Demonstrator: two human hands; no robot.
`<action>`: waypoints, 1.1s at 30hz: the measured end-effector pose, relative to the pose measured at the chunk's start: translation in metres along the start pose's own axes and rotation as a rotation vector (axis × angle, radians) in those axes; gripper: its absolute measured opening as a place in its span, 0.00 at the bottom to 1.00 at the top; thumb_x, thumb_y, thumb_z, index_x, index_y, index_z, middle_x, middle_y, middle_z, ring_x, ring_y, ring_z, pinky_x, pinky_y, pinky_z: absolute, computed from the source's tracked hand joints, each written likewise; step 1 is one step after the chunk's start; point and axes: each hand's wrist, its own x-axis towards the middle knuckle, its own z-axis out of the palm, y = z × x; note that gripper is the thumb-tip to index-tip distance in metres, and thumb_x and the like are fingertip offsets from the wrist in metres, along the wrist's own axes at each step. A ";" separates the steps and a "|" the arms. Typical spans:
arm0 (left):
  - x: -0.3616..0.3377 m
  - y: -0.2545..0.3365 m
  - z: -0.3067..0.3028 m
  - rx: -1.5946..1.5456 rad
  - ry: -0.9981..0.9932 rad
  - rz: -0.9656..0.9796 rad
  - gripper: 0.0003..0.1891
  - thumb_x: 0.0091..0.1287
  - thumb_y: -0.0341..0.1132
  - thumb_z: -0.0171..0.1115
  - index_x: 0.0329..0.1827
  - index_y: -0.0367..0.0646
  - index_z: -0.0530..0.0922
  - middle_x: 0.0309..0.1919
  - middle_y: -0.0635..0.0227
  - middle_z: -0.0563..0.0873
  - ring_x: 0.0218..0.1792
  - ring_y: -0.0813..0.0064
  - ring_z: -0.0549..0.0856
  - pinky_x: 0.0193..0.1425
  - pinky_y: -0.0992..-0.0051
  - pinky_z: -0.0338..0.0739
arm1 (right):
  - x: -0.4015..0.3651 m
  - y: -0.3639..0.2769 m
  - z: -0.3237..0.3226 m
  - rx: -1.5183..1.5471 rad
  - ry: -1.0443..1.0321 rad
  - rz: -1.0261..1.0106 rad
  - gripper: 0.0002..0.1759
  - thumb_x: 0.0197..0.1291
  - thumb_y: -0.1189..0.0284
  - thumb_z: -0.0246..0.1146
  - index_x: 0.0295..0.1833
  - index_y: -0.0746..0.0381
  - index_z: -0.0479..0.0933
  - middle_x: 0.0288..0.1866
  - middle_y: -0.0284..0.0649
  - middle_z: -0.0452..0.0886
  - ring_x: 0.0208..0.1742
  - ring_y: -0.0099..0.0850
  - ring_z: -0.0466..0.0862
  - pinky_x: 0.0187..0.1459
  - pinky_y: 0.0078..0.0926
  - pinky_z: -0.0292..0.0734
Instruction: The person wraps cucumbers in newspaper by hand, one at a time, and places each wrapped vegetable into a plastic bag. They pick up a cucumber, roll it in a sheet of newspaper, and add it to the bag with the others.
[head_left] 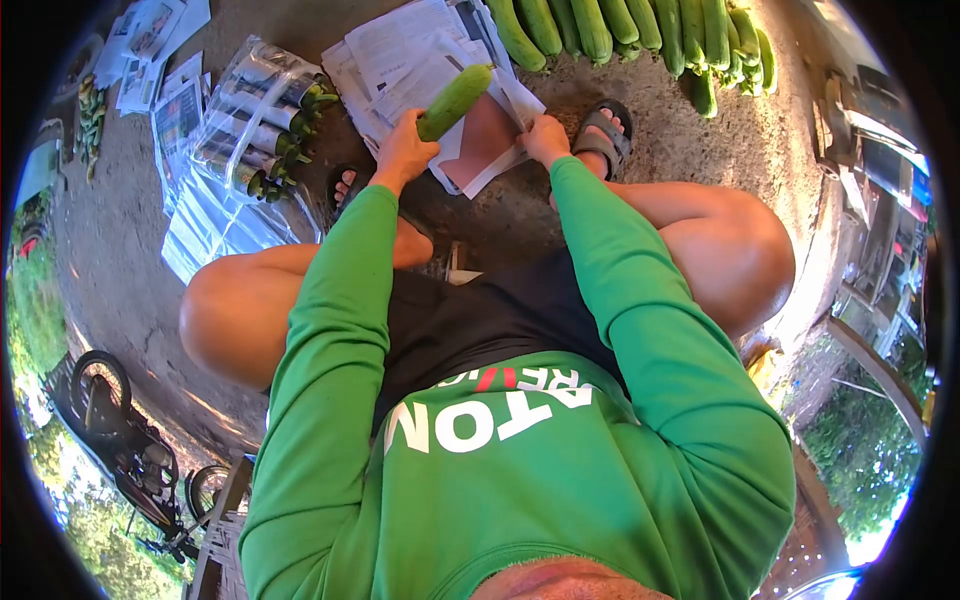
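I sit low over a concrete floor in a green long-sleeved shirt. My left hand (404,147) grips a green cucumber (455,100) by its lower end, holding it tilted above a stack of newspaper sheets (400,50). My right hand (545,138) presses down on the near edge of the top sheet, beside a reddish-printed page (480,140). The two hands are a short span apart.
A row of several loose cucumbers (620,30) lies at the far edge. At the left, several paper-wrapped cucumbers sit in a clear plastic bag (250,120). More newspaper (150,40) lies at far left. My sandalled feet (605,135) flank the sheets. A motorbike (130,440) stands behind.
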 end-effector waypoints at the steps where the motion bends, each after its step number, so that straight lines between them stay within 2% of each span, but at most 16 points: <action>1: 0.002 0.000 0.000 -0.003 -0.014 -0.003 0.38 0.55 0.39 0.73 0.72 0.48 0.71 0.60 0.47 0.84 0.64 0.46 0.82 0.66 0.57 0.75 | -0.001 -0.003 -0.003 0.047 0.000 0.017 0.23 0.50 0.61 0.79 0.48 0.64 0.85 0.50 0.51 0.88 0.55 0.49 0.87 0.55 0.42 0.81; 3: 0.005 -0.002 0.002 0.023 -0.009 0.000 0.38 0.55 0.40 0.73 0.72 0.48 0.70 0.61 0.47 0.84 0.64 0.46 0.82 0.66 0.56 0.75 | 0.001 -0.007 -0.004 0.136 0.001 0.053 0.24 0.51 0.62 0.78 0.50 0.65 0.86 0.51 0.52 0.88 0.57 0.49 0.87 0.57 0.44 0.81; 6: 0.011 -0.011 0.010 0.004 0.006 0.006 0.39 0.55 0.39 0.73 0.72 0.48 0.70 0.61 0.47 0.83 0.64 0.45 0.81 0.67 0.56 0.75 | 0.006 -0.011 0.008 0.206 0.085 -0.066 0.20 0.51 0.65 0.79 0.48 0.63 0.86 0.41 0.44 0.89 0.44 0.37 0.89 0.46 0.36 0.83; 9: 0.014 -0.022 0.023 0.012 0.035 -0.011 0.38 0.55 0.39 0.73 0.72 0.48 0.70 0.61 0.46 0.83 0.63 0.44 0.81 0.67 0.55 0.75 | 0.008 -0.018 0.010 0.527 -0.118 0.004 0.18 0.52 0.70 0.79 0.47 0.64 0.86 0.35 0.39 0.88 0.35 0.30 0.86 0.37 0.33 0.81; 10: 0.015 -0.023 0.026 0.026 0.047 -0.019 0.38 0.55 0.38 0.73 0.72 0.49 0.70 0.61 0.46 0.83 0.63 0.44 0.81 0.67 0.55 0.75 | 0.003 -0.020 0.005 0.552 -0.110 0.039 0.15 0.52 0.73 0.78 0.45 0.65 0.86 0.31 0.35 0.86 0.30 0.24 0.82 0.31 0.30 0.78; 16: 0.017 -0.016 0.031 0.159 0.027 -0.089 0.36 0.56 0.36 0.73 0.70 0.50 0.70 0.63 0.48 0.80 0.64 0.43 0.80 0.68 0.51 0.74 | 0.002 -0.008 -0.002 0.483 0.026 0.043 0.13 0.53 0.72 0.79 0.42 0.65 0.86 0.32 0.37 0.86 0.31 0.25 0.83 0.34 0.30 0.79; 19: 0.017 -0.018 0.031 0.202 0.007 -0.022 0.36 0.56 0.34 0.73 0.70 0.50 0.69 0.64 0.50 0.79 0.65 0.43 0.78 0.68 0.50 0.74 | -0.006 -0.014 -0.017 0.435 -0.003 0.074 0.16 0.51 0.69 0.79 0.43 0.64 0.87 0.36 0.45 0.89 0.39 0.35 0.90 0.43 0.35 0.83; 25: 0.017 -0.022 0.028 0.270 -0.011 0.092 0.39 0.55 0.35 0.76 0.72 0.46 0.70 0.63 0.46 0.79 0.64 0.43 0.79 0.69 0.54 0.74 | -0.023 -0.032 -0.035 0.064 0.063 -0.081 0.17 0.54 0.62 0.76 0.47 0.58 0.87 0.45 0.48 0.89 0.51 0.47 0.88 0.54 0.44 0.82; 28: 0.018 -0.026 0.027 0.264 -0.016 0.114 0.39 0.55 0.35 0.76 0.72 0.45 0.70 0.63 0.47 0.79 0.64 0.43 0.79 0.69 0.54 0.74 | -0.023 -0.033 -0.037 -0.009 0.052 -0.177 0.16 0.58 0.61 0.73 0.47 0.60 0.86 0.46 0.50 0.89 0.51 0.51 0.87 0.53 0.46 0.81; 33: 0.013 -0.022 0.023 0.308 -0.003 0.106 0.38 0.56 0.34 0.76 0.71 0.44 0.70 0.63 0.46 0.79 0.64 0.43 0.79 0.68 0.54 0.75 | -0.020 -0.029 -0.026 -0.086 0.101 -0.210 0.15 0.63 0.61 0.65 0.47 0.60 0.84 0.48 0.54 0.87 0.52 0.56 0.86 0.55 0.51 0.80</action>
